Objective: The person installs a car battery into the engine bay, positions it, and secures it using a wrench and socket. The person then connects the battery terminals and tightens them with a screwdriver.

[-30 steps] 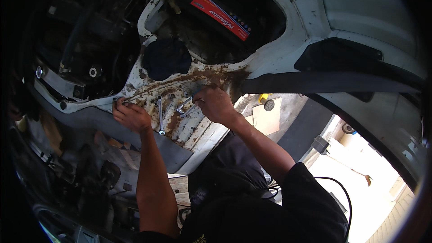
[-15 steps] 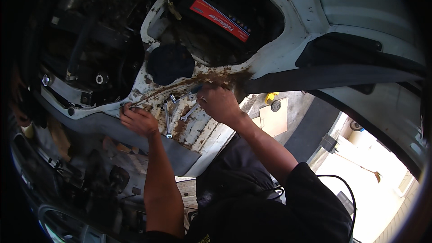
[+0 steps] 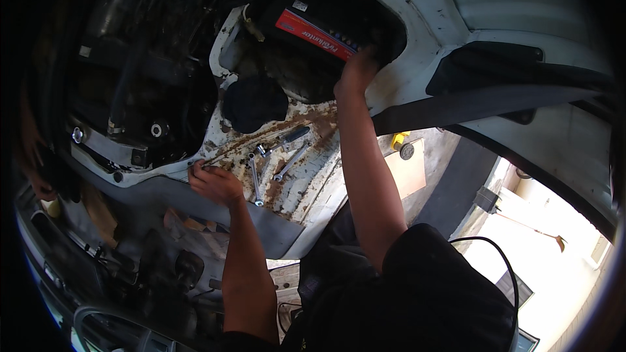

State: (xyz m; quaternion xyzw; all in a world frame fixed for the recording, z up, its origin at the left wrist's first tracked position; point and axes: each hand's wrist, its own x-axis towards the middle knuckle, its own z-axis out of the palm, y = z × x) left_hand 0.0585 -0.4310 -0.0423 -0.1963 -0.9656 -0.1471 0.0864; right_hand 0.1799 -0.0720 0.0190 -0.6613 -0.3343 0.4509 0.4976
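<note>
While the battery [image 3: 316,34] sits in the dark recess [image 3: 280,77], your right hand [image 3: 359,72] is at its right end, fingers lost in shadow; whether they grip or lie spread can't be told. The step looks like reaching in, and a next move there would call for feeling out a sure hold. Below, two wrenches [image 3: 255,181] and a dark-handled tool [image 3: 297,135] lie on the rusty ledge [image 3: 313,186]. Your left hand [image 3: 217,184] is curled at its left edge; any pinch is unclear.

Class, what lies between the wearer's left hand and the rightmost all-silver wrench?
In the head view, another all-silver wrench lies between the wearer's left hand and the rightmost all-silver wrench.
</note>
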